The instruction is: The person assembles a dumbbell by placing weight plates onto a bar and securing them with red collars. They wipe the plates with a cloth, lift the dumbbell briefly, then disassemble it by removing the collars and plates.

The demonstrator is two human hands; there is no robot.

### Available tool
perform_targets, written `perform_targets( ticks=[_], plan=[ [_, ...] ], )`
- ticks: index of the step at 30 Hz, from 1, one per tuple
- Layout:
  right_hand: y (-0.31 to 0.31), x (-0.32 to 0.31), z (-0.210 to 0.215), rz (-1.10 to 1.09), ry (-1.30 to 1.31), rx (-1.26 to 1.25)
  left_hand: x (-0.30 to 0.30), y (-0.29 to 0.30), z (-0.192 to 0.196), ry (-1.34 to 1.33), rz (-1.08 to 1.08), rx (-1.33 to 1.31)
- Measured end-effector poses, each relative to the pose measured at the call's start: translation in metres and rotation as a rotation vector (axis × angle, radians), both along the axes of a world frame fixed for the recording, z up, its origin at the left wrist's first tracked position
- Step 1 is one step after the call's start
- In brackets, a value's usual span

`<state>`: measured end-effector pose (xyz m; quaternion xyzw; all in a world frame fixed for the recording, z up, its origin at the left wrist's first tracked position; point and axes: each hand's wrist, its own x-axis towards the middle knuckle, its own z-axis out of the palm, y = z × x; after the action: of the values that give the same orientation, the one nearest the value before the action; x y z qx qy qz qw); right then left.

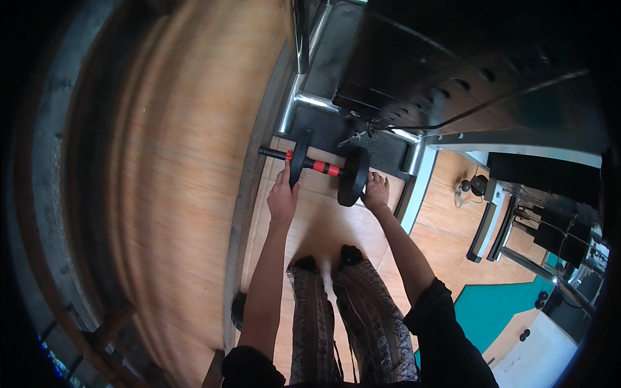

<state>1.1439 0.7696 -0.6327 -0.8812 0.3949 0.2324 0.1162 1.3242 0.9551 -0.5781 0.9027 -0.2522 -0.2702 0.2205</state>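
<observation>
A dumbbell with black round plates and a red-and-black handle (325,168) lies crosswise in front of my feet. The left end of its threaded bar sticks out past the left plate, with a red collar nut (289,155) beside that plate. My left hand (283,198) holds this end, a finger stretched up to the nut and the thumb near the plate. At the outer face of the right plate (354,176), my right hand (376,193) has its fingers bent around the bar's other end, which is hidden.
Beyond the dumbbell stands a chrome-tubed frame (317,102) over a black mat. A large black panel (466,84) rises at the upper right. On the right are a teal mat (495,313) and small dark dumbbells (524,335). A grey ledge (249,213) runs along my left.
</observation>
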Motion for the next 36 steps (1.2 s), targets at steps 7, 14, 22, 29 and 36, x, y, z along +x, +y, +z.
perform_targets(
  ticks=[7,14,22,29,36],
  plan=[
    [0.031,-0.038,0.1,0.033,-0.188,0.133,-0.032,0.01,0.054,0.001,-0.052,0.25],
    [0.058,-0.183,0.18,-0.253,-0.026,0.389,-0.074,0.07,0.116,0.235,-0.103,0.478],
    [0.138,-0.359,0.251,-0.635,-0.016,0.671,-0.125,0.159,0.174,0.199,-0.295,0.317],
    [0.206,-0.414,0.345,-0.835,-0.042,0.666,-0.12,0.194,0.201,0.8,-0.674,0.324],
    [0.272,-0.429,0.425,-1.279,-0.505,0.603,-0.081,0.099,0.261,0.548,-0.929,0.592]
  ],
)
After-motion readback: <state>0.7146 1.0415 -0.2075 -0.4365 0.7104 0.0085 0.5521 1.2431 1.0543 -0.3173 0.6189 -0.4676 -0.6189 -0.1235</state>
